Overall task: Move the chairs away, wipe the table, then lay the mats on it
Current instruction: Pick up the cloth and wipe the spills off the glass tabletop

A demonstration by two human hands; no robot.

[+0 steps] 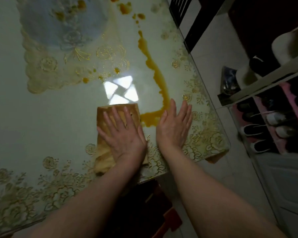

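Observation:
A glass-topped table (41,117) with gold flower patterns fills the view. A long trail of orange-yellow spilled liquid (155,73) runs across it from the far edge to a puddle near my hands. My left hand (122,133) presses flat, fingers spread, on a folded tan cloth (110,152) just left of the puddle. My right hand (175,126) lies flat on the glass with straight fingers, right of the puddle and touching the trail's bend. A lacy mat (62,40) lies at the far left of the table.
A dark chair back (184,16) stands off the table's far right edge. A shoe rack (268,107) with several shoes lines the right wall. A reddish-brown stool (144,203) sits under the near table edge. The floor is pale tile.

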